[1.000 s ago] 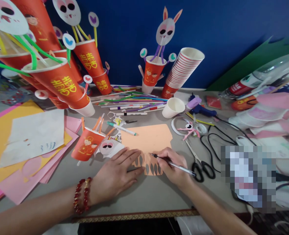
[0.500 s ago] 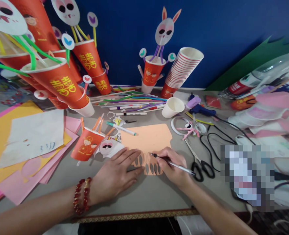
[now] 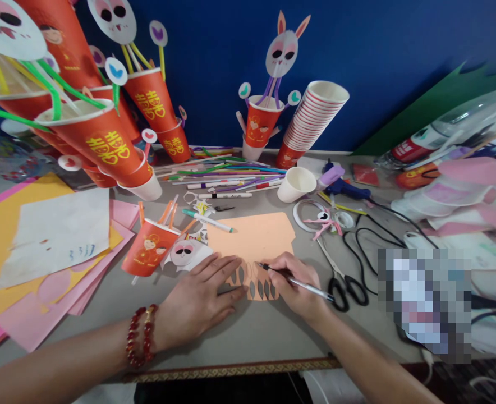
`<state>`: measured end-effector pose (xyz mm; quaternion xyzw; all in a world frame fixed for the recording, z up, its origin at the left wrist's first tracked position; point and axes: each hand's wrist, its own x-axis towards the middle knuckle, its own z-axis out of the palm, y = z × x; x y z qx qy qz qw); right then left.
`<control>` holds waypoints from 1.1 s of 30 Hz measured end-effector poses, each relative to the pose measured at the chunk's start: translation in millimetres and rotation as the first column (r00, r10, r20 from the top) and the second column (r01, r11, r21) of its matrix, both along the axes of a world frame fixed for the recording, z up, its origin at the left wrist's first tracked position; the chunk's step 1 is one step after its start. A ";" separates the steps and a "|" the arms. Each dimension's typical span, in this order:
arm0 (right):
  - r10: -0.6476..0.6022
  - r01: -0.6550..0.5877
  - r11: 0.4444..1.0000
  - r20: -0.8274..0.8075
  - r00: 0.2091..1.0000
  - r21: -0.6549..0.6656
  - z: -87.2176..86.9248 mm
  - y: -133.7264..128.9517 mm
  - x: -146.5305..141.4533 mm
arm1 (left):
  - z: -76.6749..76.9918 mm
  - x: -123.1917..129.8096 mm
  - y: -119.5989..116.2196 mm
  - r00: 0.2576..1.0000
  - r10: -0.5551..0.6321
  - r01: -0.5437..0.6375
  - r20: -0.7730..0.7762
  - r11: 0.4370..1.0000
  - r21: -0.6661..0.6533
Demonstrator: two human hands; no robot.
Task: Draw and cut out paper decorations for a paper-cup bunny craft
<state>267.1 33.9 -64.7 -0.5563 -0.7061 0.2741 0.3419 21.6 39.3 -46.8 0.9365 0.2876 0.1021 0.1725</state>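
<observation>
An orange sheet of paper (image 3: pixel 252 235) lies on the table with several leaf-shaped holes cut near its front edge and faint pen outlines above them. My left hand (image 3: pixel 201 294) rests flat on the sheet's left part, fingers stretched out; a beaded bracelet circles the wrist. Between the fingers of my right hand (image 3: pixel 296 283) is a pen (image 3: pixel 304 285), its tip at the drawn outlines. Scissors (image 3: pixel 336 275) with black handles lie just right of that hand. A white cutout with a face (image 3: pixel 183 252) sits by my left fingertips.
A red paper cup (image 3: pixel 149 247) with orange stems stands left of the sheet, beside stacked coloured paper (image 3: pixel 58 286). Markers and pipe cleaners (image 3: pixel 231 174) lie behind. A stack of cups (image 3: pixel 315 118), a white cup (image 3: pixel 297 185), a glue gun (image 3: pixel 349 189) and black cables (image 3: pixel 357 235) occupy the back right.
</observation>
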 end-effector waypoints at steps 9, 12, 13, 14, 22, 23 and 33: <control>0.001 -0.002 1.000 0.011 1.000 0.024 -3.0 0.3 1.6 | -0.6 0.7 -0.3 1.000 0.005 -0.005 0.008 1.000 0.007; 0.008 -0.008 1.000 0.012 1.000 0.016 -2.1 0.1 1.1 | -0.9 0.6 0.3 1.000 0.003 -0.003 0.009 1.000 0.008; 0.007 -0.007 1.000 0.014 1.000 0.014 -1.8 0.0 0.8 | -0.9 0.7 0.4 1.000 0.001 -0.001 0.008 1.000 0.007; 0.005 -0.005 1.000 0.016 1.000 0.014 -1.4 0.0 0.5 | -0.8 0.7 0.5 1.000 -0.001 0.001 0.008 1.000 0.005; 0.007 -0.007 1.000 0.019 1.000 0.015 0.2 -0.2 0.4 | -0.6 0.1 -0.5 1.000 0.001 -0.001 0.019 1.000 0.014; 0.011 -0.011 1.000 0.019 1.000 0.015 -0.2 -0.2 0.7 | -0.4 0.1 -0.4 1.000 0.001 -0.001 0.018 1.000 0.014; -0.003 0.003 1.000 -0.007 1.000 0.006 0.1 0.5 -0.1 | 1.0 1.0 -0.1 1.000 0.009 -0.009 0.016 1.000 0.011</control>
